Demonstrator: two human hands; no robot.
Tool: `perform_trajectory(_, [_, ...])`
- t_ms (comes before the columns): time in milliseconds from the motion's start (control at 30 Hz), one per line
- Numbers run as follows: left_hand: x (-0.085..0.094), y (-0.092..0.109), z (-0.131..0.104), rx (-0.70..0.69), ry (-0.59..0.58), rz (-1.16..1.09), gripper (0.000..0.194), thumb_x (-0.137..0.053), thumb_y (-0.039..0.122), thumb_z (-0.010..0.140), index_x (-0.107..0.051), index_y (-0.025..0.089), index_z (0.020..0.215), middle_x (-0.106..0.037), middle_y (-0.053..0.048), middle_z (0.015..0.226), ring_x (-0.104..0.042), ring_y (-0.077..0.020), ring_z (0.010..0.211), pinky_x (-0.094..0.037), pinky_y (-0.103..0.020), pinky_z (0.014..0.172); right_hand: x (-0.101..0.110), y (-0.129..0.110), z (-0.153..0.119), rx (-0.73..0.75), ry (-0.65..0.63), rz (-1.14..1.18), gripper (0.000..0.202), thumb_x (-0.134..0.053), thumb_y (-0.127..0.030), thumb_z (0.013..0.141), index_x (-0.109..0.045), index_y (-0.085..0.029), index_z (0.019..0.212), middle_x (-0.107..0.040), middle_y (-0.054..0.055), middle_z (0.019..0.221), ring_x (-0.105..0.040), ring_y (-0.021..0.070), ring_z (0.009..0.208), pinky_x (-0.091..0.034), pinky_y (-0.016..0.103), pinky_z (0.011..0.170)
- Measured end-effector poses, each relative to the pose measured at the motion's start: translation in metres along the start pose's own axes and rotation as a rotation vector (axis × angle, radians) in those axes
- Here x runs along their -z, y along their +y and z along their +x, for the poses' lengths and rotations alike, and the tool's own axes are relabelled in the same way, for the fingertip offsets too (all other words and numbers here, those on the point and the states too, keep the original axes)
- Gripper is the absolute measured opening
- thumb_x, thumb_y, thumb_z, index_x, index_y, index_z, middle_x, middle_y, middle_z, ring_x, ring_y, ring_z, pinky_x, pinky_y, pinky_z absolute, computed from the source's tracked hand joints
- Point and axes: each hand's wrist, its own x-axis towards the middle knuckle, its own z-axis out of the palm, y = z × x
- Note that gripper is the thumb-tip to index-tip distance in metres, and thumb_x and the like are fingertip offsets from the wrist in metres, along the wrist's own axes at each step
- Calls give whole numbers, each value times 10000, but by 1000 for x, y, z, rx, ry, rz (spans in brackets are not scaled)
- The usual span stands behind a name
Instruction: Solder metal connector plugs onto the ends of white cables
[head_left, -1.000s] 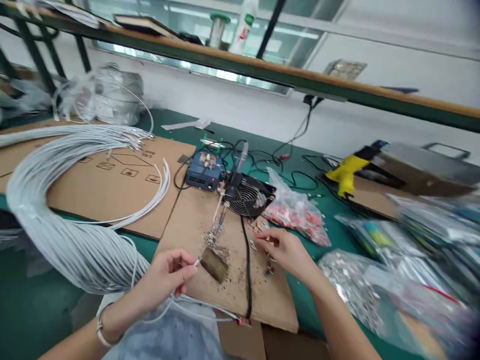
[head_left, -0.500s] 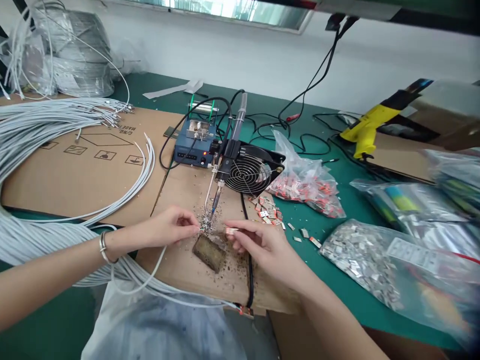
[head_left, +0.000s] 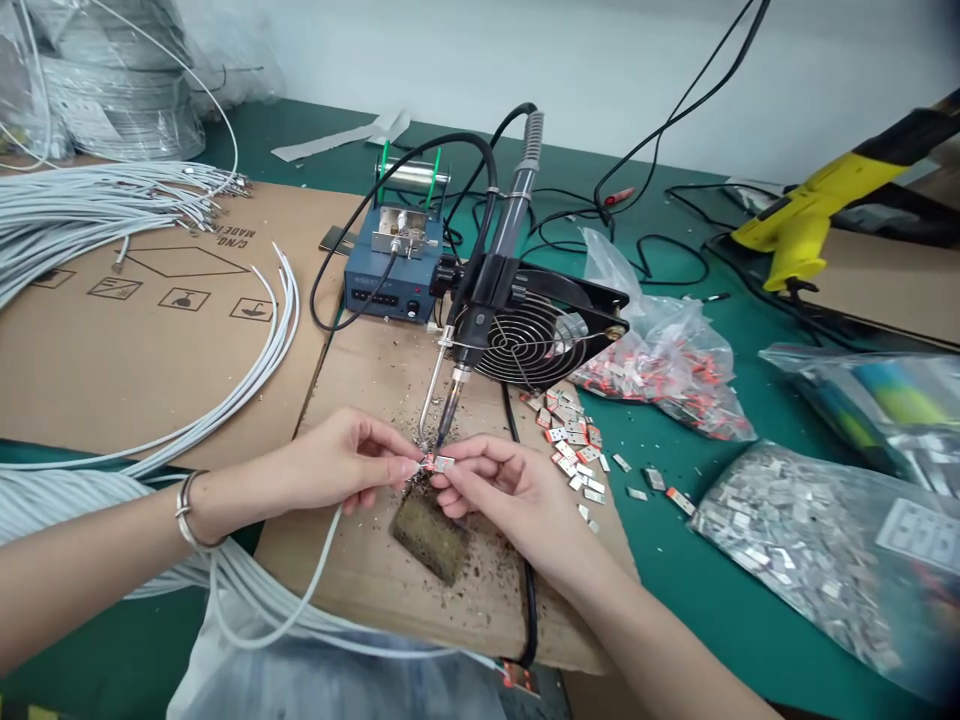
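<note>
Head view: the left hand [head_left: 341, 465] pinches the end of a grey cable [head_left: 315, 575] between thumb and forefinger, fingers closed on it. The right hand [head_left: 510, 490] grips a small red-and-metal connector [head_left: 436, 463] in its closed fingers. Half a second ago the hands were apart, the connector held clear of the cable end; now cable tip and connector meet directly under the tip of the fixed soldering iron [head_left: 480, 320], above the brown sponge [head_left: 429, 530] on the cardboard sheet [head_left: 375, 380]. Loose connectors [head_left: 570, 440] lie just right of the hands. The fan [head_left: 536, 335], blue station [head_left: 391, 262] and bag of metal parts [head_left: 795, 530] sit unchanged on the green worktop [head_left: 712, 600]
</note>
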Motion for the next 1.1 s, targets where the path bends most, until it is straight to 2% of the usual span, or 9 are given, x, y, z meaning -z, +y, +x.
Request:
perform_trajectory(133, [0,0,0,14,4,-1,244,-603,301,746,-655,114,893,-510,37,542,-436,-46,390,-349,-132,336,1,-1,0,4,-6,2,251,-755,-317,673,-632,-136,796,-688,52,691,-622,90,529,-543,171,521])
perform_trajectory(467, [-2,5,1,22,37,31,219,-585,284,760,-650,109,875,-461,55,432,-399,-51,347,-349,-137,322,1,-2,-1,30,0,-3,212,-748,-306,680,-648,-161,797,-690,45,678,-606,101,489,-533,193,484])
perform_trajectory(900, [-4,8,0,32,51,-23,180,-595,279,751,-626,122,833,-504,52,492,-417,-34,347,-332,-119,323,0,-6,-1,20,29,20,168,-739,-277,681,-666,-172,788,-675,34,645,-552,92,459,-459,166,391])
perform_trajectory(1100, [-4,10,-1,38,46,-49,157,-598,251,755,-617,113,826,-490,68,451,-406,-32,327,-328,-118,317,0,-6,0,4,38,29,186,-751,-297,656,-676,-175,775,-688,44,672,-505,69,400,-412,151,349])
